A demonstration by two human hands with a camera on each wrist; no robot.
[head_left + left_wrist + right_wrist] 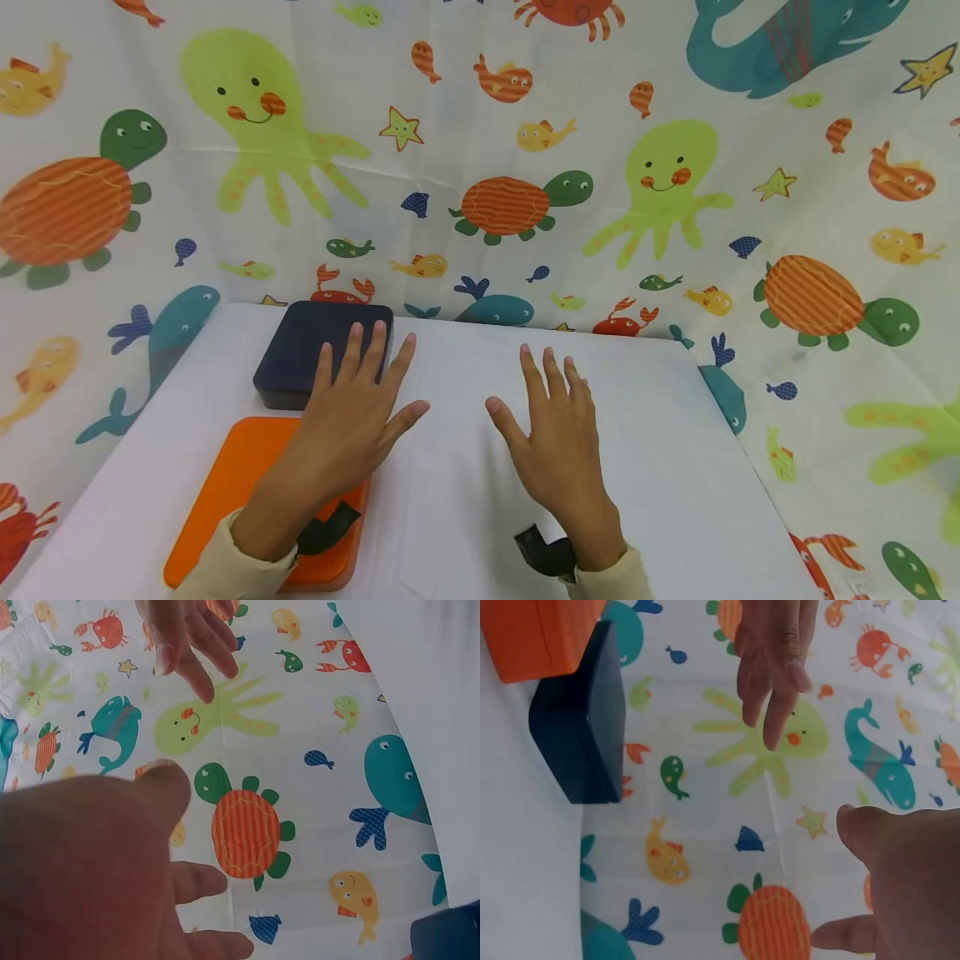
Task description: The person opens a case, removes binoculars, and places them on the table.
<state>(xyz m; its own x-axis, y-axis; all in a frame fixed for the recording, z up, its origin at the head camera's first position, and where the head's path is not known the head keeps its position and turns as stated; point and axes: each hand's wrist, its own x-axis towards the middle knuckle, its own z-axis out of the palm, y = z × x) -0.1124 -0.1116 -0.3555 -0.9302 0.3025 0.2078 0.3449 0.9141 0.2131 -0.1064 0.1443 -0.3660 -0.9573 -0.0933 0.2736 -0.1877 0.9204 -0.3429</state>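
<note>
In the head view my left hand [348,421] is held up with its fingers spread, palm away, and grips nothing. Behind its fingertips sits a dark navy box [300,342] with rounded corners. Nearer, partly hidden by the wrist, lies an orange box [251,467]. My right hand [558,442] is raised over the white table, fingers straight and thumb out to the left, with nothing in it. The right wrist view shows the orange box [540,634] and the navy box [585,720] at upper left.
A white table [660,500] stretches under both hands. Its far edge and sides meet a curtain [465,117] printed with sea animals. Each wrist wears a black strap, such as the right one [543,552], beside a cream sleeve [611,579].
</note>
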